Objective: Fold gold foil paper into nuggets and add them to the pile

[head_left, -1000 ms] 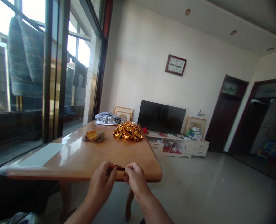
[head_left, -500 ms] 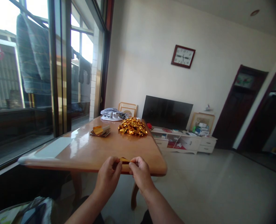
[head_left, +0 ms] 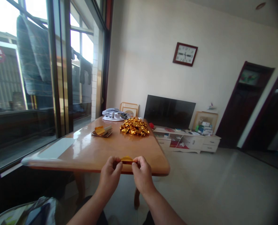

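Between my two hands, at the near edge of the wooden table (head_left: 101, 153), is a small piece of gold foil paper (head_left: 127, 159). My left hand (head_left: 111, 172) pinches its left end between thumb and fingers. The right end is pinched the same way by my right hand (head_left: 141, 173). The foil's middle bows upward, and its ends are hidden by my fingers. Farther back on the table lies a heap of folded gold foil pieces (head_left: 134, 126). Left of the heap rests a small stack of papers with gold sheets (head_left: 102, 131) on top.
Folded cloth (head_left: 115, 114) lies at the table's far end. Beyond stand a television (head_left: 169, 111) and a white cabinet (head_left: 193, 143). Glass windows (head_left: 35, 122) run along the left. A bag with things in it (head_left: 35, 212) is at the lower left.
The foil piece between my hands now bows upward more and shows more gold. My hands have moved slightly apart. The view has shifted a little.
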A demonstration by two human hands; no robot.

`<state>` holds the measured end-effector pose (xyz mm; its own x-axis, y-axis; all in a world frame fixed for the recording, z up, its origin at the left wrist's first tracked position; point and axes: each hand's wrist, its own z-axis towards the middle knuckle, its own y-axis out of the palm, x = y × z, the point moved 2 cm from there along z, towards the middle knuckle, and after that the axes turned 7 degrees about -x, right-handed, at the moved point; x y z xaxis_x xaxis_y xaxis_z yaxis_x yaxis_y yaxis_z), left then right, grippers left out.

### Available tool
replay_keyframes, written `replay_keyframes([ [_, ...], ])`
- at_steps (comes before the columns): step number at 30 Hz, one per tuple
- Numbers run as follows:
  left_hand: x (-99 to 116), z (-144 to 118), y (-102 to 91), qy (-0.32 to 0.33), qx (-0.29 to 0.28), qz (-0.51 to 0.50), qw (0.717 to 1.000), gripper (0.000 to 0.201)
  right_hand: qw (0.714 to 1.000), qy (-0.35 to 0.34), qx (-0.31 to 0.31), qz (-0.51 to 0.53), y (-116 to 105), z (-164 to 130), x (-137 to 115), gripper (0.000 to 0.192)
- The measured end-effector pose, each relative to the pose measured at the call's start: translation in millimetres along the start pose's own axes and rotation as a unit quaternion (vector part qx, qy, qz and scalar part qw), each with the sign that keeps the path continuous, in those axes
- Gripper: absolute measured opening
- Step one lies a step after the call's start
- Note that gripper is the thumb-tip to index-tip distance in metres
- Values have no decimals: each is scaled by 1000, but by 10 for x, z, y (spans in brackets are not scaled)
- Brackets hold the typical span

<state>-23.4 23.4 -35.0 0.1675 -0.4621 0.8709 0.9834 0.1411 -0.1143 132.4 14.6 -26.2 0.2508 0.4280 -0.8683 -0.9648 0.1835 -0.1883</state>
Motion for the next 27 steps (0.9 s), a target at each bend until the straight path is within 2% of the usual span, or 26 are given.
replay_keyframes([
  [4,24,-1,0,-8,17,-16,1000,12,1000,-12,-4,1,6,-15,-28,5],
  [7,29,2,7,-35,27,-59,997,24,1000,-22,-3,-4,5,-14,-27,6],
  [10,4,11,20,-82,16,-106,991,43,1000,-23,8,-5,3,-4,12,20],
  [13,-42,11,22,-118,4,-128,985,51,1000,-16,11,-7,5,8,68,37],
  [22,-173,-24,61,-135,10,-156,979,57,1000,17,7,9,32,12,136,32],
  [27,-202,-20,79,-147,17,-170,974,58,999,30,-16,25,51,-2,138,33],
])
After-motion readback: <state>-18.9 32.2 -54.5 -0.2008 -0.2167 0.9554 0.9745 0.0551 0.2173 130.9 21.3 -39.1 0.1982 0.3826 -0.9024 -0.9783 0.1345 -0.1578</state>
